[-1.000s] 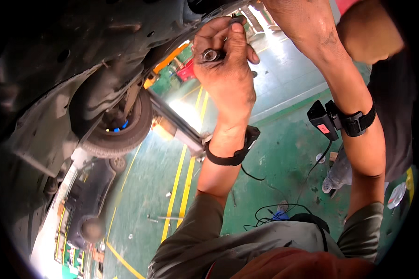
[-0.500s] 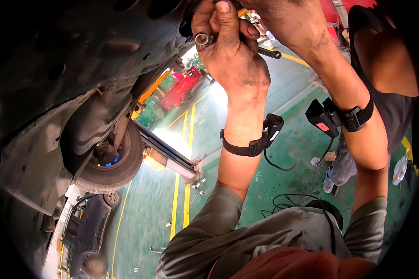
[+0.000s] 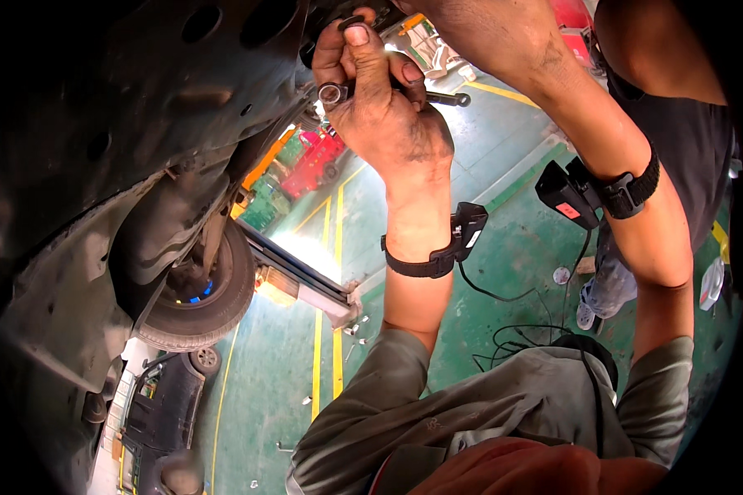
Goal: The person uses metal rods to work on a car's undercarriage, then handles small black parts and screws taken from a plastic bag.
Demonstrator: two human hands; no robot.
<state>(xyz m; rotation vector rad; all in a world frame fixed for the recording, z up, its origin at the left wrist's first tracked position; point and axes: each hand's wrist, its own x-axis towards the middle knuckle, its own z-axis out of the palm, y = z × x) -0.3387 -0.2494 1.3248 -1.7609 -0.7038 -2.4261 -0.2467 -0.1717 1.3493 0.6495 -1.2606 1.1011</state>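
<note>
My left hand (image 3: 388,115) is raised under the vehicle underbody (image 3: 182,132), with dirty fingers curled round a ring spanner (image 3: 447,98). One ring end shows at the left of the palm, the other pokes out to the right. A small dark curved piece (image 3: 352,22) sits at the thumb tip; its kind is unclear. My right hand (image 3: 462,21) reaches up beside the left at the top edge. Its fingers are out of sight, so what it touches cannot be seen. Both wrists carry black straps with small boxes.
A vehicle wheel (image 3: 202,289) hangs at the left. Behind it stands a lift post base (image 3: 326,301). Another person's leg (image 3: 615,272) is close on the right. Cables (image 3: 512,334) trail near my shoulder. A dark car (image 3: 161,412) and a red vehicle (image 3: 309,161) are farther off.
My left hand has shifted a little to the left with the spanner, which lies flatter now. A dark piece now shows at the thumb tip. The right hand has moved slightly left too.
</note>
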